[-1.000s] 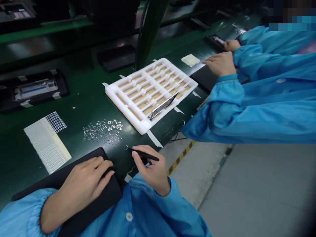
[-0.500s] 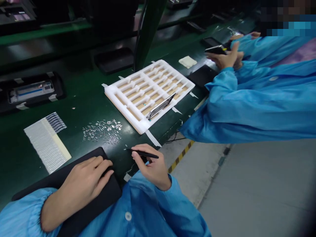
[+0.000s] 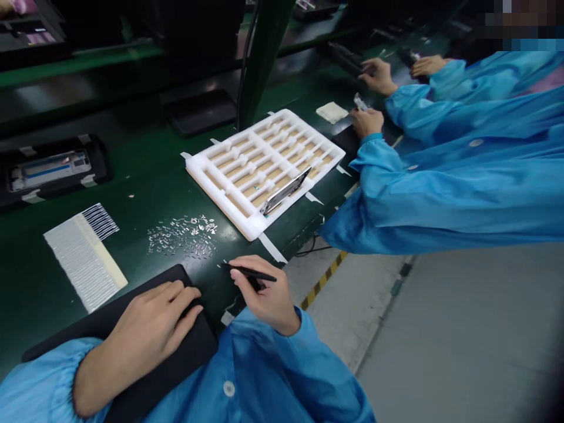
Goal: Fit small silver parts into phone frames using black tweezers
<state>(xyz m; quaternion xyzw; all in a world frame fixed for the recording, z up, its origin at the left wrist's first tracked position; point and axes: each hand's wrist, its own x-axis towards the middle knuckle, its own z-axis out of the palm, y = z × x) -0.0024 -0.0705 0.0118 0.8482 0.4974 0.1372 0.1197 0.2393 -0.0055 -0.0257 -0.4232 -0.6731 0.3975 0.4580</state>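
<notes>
Dark green table point(image 3: 167, 176), long and shiny in spots, with grey floor point(image 3: 440, 329) off to the right. Near the far right side, another worker point(image 3: 462, 176) in a blue coat, bare hands up over the table. Down low, close by, a blue coat point(image 3: 282, 376) with a white button.

Past the hands, a big white tray point(image 3: 218, 191) with rows of long slots, brown at the bottom. Under the left arm, a flat black pad point(image 3: 189, 346) at the table edge. Far left, a black holder point(image 3: 103, 158) with bits of white tape. Behind the pad, a pale sheet point(image 3: 81, 258) with lots of thin strips.

Left hand point(image 3: 145, 317) resting palm down on the pad, fingers side by side and bent, thumb a little apart. Right hand point(image 3: 264, 294) just above the table edge, thumb and fingers pinched around black tweezers point(image 3: 259, 274). In the tray's near slot, a thin shiny plate point(image 3: 286, 191), leaning. Between sheet and tray, a loose pile of tiny metal bits point(image 3: 183, 235). Last, right by the tweezers' tip, two tiny pale specks point(image 3: 219, 265); cannot tell if gripped or just lying there.
</notes>
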